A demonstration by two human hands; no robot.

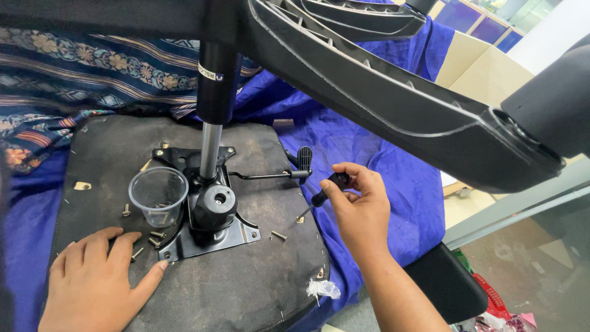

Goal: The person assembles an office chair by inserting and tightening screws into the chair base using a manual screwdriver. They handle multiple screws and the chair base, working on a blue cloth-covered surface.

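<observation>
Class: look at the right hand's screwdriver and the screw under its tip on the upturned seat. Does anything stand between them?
Nothing visible: the screwdriver in the right hand has its tip at the screw.

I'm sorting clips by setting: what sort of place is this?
Probably an office or workshop floor used for furniture repair. An upturned office chair seat lies on blue cloth, the right hand drives a screwdriver, and cardboard boxes stand behind.

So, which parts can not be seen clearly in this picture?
Head view only:
- Screwdriver tip: too small to tell whether it sits in the screw.
- Its handle: mostly wrapped by the right hand.
- Plastic cup contents: blurred through the wall.
- Chair base: cut off by the top edge.
- Left hand: wrist cut off at the bottom.
</observation>
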